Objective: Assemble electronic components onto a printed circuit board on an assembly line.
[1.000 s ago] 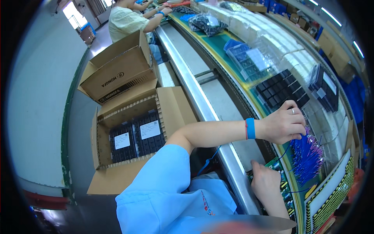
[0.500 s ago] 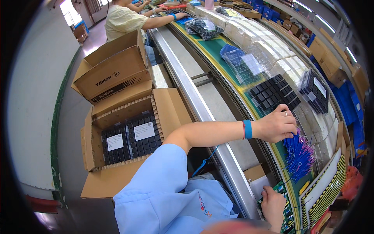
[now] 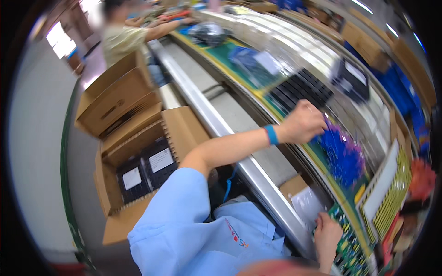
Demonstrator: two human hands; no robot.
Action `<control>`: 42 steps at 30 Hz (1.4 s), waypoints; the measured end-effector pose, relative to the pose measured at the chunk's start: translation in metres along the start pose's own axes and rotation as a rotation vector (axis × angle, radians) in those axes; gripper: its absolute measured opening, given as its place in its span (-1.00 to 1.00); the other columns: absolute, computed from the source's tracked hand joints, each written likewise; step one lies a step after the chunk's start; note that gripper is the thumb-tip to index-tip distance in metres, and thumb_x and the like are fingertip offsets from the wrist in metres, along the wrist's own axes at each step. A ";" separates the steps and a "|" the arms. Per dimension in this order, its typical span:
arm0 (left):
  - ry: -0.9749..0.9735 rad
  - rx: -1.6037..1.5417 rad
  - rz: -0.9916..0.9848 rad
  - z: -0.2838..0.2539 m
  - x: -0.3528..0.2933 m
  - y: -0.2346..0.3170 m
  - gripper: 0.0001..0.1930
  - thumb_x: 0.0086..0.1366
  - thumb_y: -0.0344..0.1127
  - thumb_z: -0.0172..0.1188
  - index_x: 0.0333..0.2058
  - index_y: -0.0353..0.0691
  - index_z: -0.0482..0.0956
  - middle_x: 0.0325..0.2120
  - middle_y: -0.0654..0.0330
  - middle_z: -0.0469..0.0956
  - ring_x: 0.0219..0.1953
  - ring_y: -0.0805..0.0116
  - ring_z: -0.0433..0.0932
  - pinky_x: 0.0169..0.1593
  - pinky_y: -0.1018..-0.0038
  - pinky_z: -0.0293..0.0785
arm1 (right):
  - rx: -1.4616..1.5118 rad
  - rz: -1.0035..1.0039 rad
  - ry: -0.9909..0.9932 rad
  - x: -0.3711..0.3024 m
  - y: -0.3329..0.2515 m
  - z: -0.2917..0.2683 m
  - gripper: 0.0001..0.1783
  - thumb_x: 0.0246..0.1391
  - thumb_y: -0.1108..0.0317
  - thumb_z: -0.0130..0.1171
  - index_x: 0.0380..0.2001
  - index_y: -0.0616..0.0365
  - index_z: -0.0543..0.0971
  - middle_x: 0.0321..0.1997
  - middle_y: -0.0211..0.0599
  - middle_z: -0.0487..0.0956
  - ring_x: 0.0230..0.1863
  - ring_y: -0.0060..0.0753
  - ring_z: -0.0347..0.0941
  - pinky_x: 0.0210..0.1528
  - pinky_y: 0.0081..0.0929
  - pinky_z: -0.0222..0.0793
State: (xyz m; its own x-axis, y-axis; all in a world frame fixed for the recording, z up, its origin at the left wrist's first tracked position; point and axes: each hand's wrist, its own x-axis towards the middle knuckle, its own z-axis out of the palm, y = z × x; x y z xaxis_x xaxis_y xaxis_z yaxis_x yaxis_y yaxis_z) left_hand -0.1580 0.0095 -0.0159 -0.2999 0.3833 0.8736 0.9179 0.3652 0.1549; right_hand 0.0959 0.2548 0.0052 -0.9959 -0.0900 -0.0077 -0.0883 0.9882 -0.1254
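Observation:
My left hand [image 3: 303,123], with a blue band on its wrist, is stretched across the bench with its fingers curled together. Its fingertips are at the upper end of a bundle of blue wires [image 3: 340,158] with pinkish ends; whatever they pinch is blurred. Just beyond that hand lies a tray of black block-shaped parts [image 3: 301,92]. Low on the right, my right hand [image 3: 328,234] is bent closed at the left edge of green circuit boards [image 3: 352,246]. What its fingers hold, if anything, is hidden.
An open carton [image 3: 108,184] with labelled black trays stands left of the metal rail [image 3: 200,108]. Clear plastic trays [image 3: 255,64] and a stacked black tray [image 3: 352,80] lie farther along. A rack of yellow-and-black strips [image 3: 391,193] is at right. A co-worker [image 3: 122,39] sits at far left.
The view has shifted and blurred, moving most of the scene left in the picture. My left hand stays beside the wire bundle; my right hand stays at the boards.

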 end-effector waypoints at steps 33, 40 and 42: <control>-0.218 0.038 -0.073 0.007 -0.010 -0.002 -0.87 0.35 -0.40 0.13 -0.20 -0.27 0.61 -0.22 0.16 0.60 -0.11 0.24 0.49 0.11 0.36 0.22 | -0.178 0.801 0.377 -0.110 0.160 0.032 -0.86 -0.07 0.45 0.09 -0.41 0.00 0.58 -0.53 -0.16 0.61 -0.45 -0.04 0.61 -0.46 -0.10 0.47; -0.196 0.097 -0.049 -0.002 -0.011 -0.009 -0.83 0.20 -0.48 0.24 -0.22 -0.14 0.65 -0.25 0.15 0.62 -0.09 0.20 0.54 0.06 0.32 0.28 | -0.249 0.890 0.316 -0.109 0.200 0.032 -0.84 0.09 0.31 0.00 -0.39 0.09 0.55 -0.41 0.02 0.60 -0.34 0.17 0.56 -0.32 0.06 0.42; -0.133 0.103 -0.029 0.002 -0.004 0.002 -0.81 0.15 -0.47 0.25 -0.24 -0.09 0.66 -0.32 0.18 0.61 -0.15 0.17 0.54 0.00 0.28 0.28 | -0.237 0.911 0.320 -0.130 0.232 0.042 -0.77 0.14 0.22 0.00 -0.33 0.05 0.59 -0.33 0.00 0.62 -0.30 0.17 0.54 -0.28 0.05 0.42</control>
State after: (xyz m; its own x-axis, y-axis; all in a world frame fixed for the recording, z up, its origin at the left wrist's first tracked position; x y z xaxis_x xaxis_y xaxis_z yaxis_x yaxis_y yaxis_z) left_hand -0.1552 0.0106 -0.0205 -0.3640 0.4776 0.7996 0.8788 0.4606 0.1250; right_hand 0.2058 0.4906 -0.0643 -0.6405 0.7188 0.2703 0.7460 0.6659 -0.0029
